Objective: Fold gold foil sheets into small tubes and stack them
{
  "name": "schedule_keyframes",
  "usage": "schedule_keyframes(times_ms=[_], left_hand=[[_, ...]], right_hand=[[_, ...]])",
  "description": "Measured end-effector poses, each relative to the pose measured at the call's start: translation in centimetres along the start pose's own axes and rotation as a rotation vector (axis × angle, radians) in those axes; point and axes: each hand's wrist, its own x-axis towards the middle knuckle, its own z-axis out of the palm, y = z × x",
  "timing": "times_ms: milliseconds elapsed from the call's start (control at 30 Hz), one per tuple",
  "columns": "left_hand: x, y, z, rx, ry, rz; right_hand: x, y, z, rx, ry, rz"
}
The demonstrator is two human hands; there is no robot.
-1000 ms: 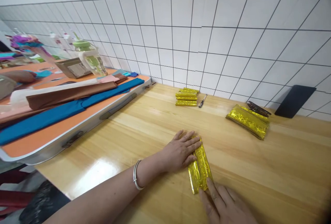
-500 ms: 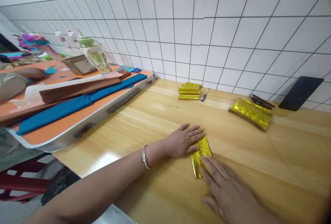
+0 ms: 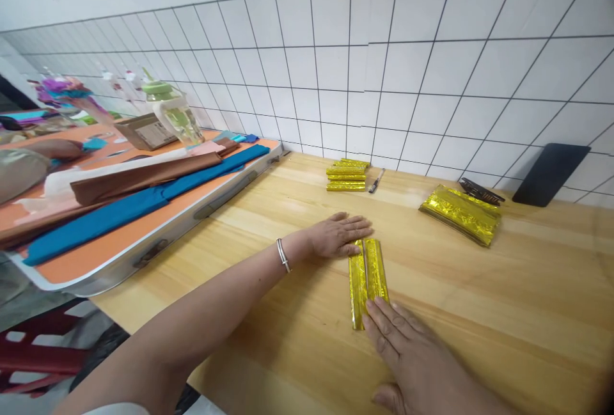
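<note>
A folded piece of shiny gold foil lies flat on the wooden table, with a lengthwise gap down its middle. My left hand rests flat at its far end, fingers stretched out and the thumb touching the foil's top edge. At the near end, my right hand lies with fingers extended, the fingertips on the foil's lower right part. Both hands are open. Further back sit a small stack of folded gold foil strips and, to the right, a thicker pile of gold foil sheets.
A pen lies near the tiled wall, beside a dark hair clip and a leaning black phone. At left, an orange-topped table bears blue cloth, a cardboard box and a bottle. A person's arm reaches in there.
My left hand has slid away toward the foil's far end, uncovering more of it. My right hand has shifted slightly toward me, its fingertips still on the foil.
</note>
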Motion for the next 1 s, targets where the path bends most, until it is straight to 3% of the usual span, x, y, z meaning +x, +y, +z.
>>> schedule_keyframes(times_ms=[100, 167, 233, 367, 467, 567, 800, 1000], left_hand=[[-0.3, -0.8, -1.7, -0.049, 0.072, -0.147], [-0.7, 0.5, -3.0, -0.081, 0.2, -0.161], [-1.1, 3.1, -3.6, -0.1, 0.29, -0.119], [-1.5, 8.5, -1.9, -0.136, 0.067, 0.162], [-1.4, 9.9, 0.2, -0.122, 0.004, 0.19], [-1.3, 9.2, 1.1, -0.1, 0.017, 0.199], [0.2, 5.5, 0.9, -0.049, 0.024, 0.197], [1.7, 3.3, 1.3, -0.013, 0.037, 0.112]], right_hand=[[0.0, 0.4, 0.4, -0.055, 0.08, -0.044], [0.1, 0.6, 0.6, -0.099, 0.134, -0.064], [0.2, 0.6, 0.6, -0.131, 0.176, -0.073], [0.3, 0.7, 0.8, -0.165, 0.209, -0.075], [0.2, 0.8, 1.1, -0.154, 0.213, -0.062], [0.2, 0.8, 1.5, -0.137, 0.222, -0.049], [0.3, 0.8, 1.5, -0.146, 0.247, -0.03], [0.2, 0.6, 0.2, -0.014, 0.056, -0.025]])
